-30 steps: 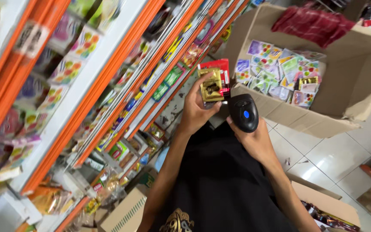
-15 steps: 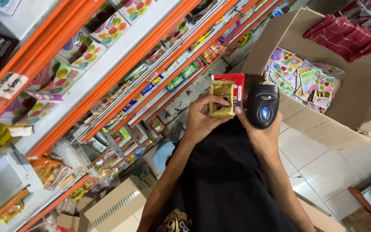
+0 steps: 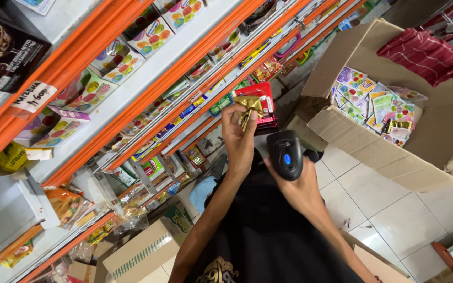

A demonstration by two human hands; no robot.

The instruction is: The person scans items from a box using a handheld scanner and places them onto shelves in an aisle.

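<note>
My left hand pinches a small gold foil packet and holds it up against a stack of red packets by the shelf edge. My right hand grips a black handheld barcode scanner with a blue light on top, just right of and below the gold packet. The two hands are close together but apart. Dark black clothing fills the bottom centre of the view.
Orange-edged shop shelves packed with colourful snack packets run along the left. A large open cardboard box with several sachets stands on the white tiled floor at right, a red cloth draped on its far side. Smaller cartons sit below.
The gold packet has turned edge-on and moved left toward the shelf. The scanner has dropped lower and away from the packet. The view has shifted slightly.
</note>
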